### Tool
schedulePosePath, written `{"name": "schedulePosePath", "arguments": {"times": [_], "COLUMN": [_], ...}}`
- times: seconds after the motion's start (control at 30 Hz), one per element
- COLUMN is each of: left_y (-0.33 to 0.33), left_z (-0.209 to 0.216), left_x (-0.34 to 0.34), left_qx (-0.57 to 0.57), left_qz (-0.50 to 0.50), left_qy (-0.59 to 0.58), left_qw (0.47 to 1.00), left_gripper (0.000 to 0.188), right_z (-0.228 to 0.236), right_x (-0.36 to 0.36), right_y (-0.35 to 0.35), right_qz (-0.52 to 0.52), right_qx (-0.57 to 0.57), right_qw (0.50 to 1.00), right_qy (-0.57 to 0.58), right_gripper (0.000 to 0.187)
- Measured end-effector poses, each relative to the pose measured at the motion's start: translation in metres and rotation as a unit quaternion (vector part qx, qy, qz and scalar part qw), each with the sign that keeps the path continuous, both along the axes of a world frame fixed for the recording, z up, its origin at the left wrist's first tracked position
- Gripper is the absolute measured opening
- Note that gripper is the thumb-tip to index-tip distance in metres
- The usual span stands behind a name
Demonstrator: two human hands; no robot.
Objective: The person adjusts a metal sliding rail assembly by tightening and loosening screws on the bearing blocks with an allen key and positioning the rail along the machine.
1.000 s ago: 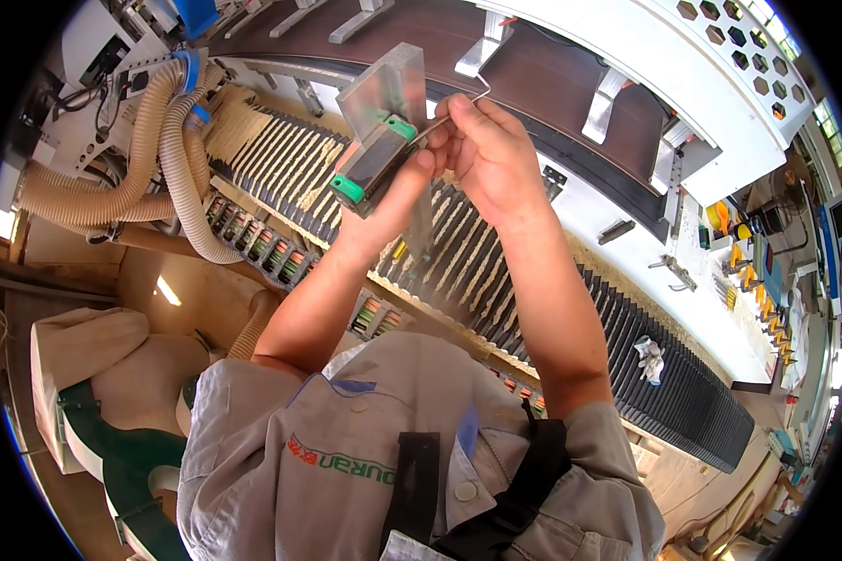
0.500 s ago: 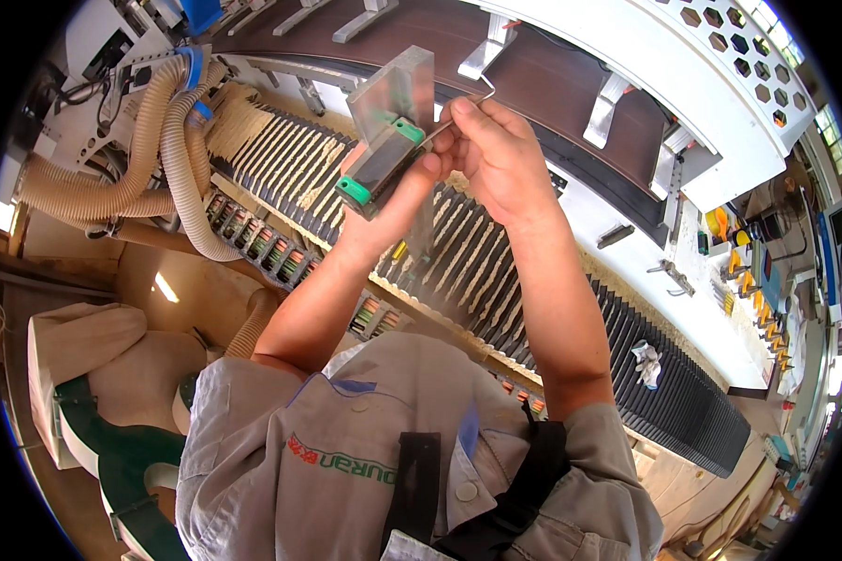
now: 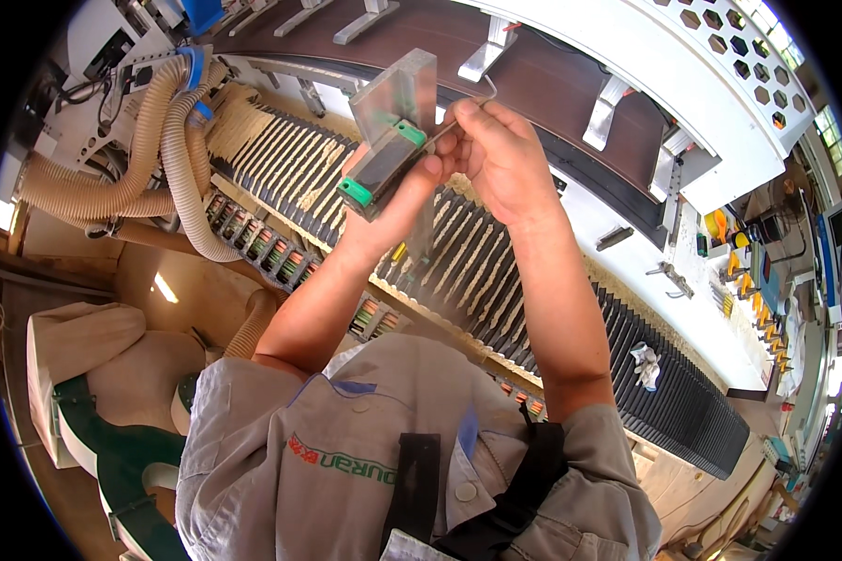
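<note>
Green caps both ends of the dark block (image 3: 382,166) that my left hand (image 3: 390,213) grips above the black bellows (image 3: 660,409), probably to steady it; my right hand (image 3: 500,164) pinches a bent metal rod (image 3: 494,90), seemingly angled to reach the block's edge.

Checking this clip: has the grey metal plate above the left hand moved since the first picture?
Yes, slightly: the grey metal plate has shifted right, narrowing the visible gap to the silver bracket beyond it.
</note>
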State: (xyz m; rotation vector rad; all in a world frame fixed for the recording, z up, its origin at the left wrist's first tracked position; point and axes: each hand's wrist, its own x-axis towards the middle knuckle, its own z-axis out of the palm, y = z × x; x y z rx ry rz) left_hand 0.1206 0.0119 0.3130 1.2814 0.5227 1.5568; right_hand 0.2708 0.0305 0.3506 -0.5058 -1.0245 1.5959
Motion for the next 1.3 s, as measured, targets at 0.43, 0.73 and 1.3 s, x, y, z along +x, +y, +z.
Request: {"name": "schedulePosePath", "arguments": {"times": [0.43, 0.73, 1.3], "left_y": [-0.012, -0.009, -0.003], "left_z": [0.025, 0.02, 0.018], "left_x": [0.003, 0.0, 0.004], "left_qx": [0.026, 0.048, 0.029], "left_qz": [0.053, 0.1, 0.018], "left_qy": [0.046, 0.094, 0.038], "left_qw": [0.997, 0.989, 0.999], "left_gripper": [0.02, 0.016, 0.024], "right_z": [0.005, 0.007, 0.005], "right_x": [0.0, 0.003, -0.001], "right_y": [-0.002, 0.001, 0.006], "right_qz": [-0.057, -0.059, -0.053], "right_qx": [0.028, 0.037, 0.045], "right_qw": [0.998, 0.997, 0.997], "right_qy": [-0.006, -0.041, -0.042], "right_gripper": [0.027, 0.027, 0.029]}}
